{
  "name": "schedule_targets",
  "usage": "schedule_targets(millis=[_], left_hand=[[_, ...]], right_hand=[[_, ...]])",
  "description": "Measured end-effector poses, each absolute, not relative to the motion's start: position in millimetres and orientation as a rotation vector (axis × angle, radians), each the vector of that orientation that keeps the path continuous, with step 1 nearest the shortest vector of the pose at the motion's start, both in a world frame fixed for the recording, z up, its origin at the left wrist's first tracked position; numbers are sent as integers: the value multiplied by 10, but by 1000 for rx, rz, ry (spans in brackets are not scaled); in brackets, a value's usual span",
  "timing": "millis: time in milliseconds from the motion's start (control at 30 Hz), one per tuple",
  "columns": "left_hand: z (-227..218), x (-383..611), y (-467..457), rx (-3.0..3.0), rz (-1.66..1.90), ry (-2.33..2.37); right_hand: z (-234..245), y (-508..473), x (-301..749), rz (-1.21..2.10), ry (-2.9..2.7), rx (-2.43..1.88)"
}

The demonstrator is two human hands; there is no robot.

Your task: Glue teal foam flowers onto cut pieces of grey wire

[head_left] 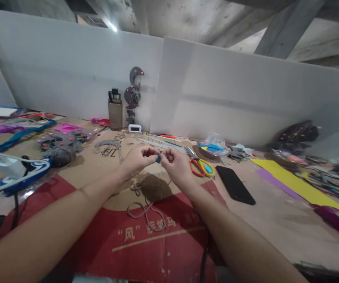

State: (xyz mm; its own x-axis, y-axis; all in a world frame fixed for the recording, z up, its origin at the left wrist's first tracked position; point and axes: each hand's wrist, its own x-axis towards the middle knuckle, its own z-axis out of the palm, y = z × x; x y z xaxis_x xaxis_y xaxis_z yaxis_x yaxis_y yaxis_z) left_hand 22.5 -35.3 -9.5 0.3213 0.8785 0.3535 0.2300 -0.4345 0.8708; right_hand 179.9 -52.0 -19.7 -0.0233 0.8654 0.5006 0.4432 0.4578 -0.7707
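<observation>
My left hand [138, 162] and my right hand [175, 163] meet above the middle of the table, thumbs and forefingers pinched close together. Between the fingertips is a small dark teal piece [158, 158], too small to name; both hands grip it. Below them a grey cord [146, 210] lies in loose loops on the red and brown cardboard sheet [98, 243]. Scissors with red and yellow handles [200, 163] lie just right of my right hand. A grey crescent-shaped piece [107, 144] rests left of my left hand.
A bottle [115, 112] and a small white clock [134, 128] stand by the white wall panel. On the right lie a black phone [235, 184] and yellow sheet [296, 182]. A power strip [28, 177] and grey yarn ball [63, 154] are left. Grey crescent decorations [132, 94] hang behind.
</observation>
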Motion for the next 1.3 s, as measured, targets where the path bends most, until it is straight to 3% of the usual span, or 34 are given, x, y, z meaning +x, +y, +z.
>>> schedule_targets(millis=[367, 1000, 1300], left_hand=[[-44, 219, -428, 1947, 1080, 1116], [-83, 171, -306, 1772, 1271, 1016], [-65, -91, 9, 1472, 1623, 1029]], right_hand=[[-237, -538, 1810, 191, -1823, -1143], [-199, -627, 1753, 416, -1783, -1079], [-197, -693, 1696, 425, -1916, -1004]])
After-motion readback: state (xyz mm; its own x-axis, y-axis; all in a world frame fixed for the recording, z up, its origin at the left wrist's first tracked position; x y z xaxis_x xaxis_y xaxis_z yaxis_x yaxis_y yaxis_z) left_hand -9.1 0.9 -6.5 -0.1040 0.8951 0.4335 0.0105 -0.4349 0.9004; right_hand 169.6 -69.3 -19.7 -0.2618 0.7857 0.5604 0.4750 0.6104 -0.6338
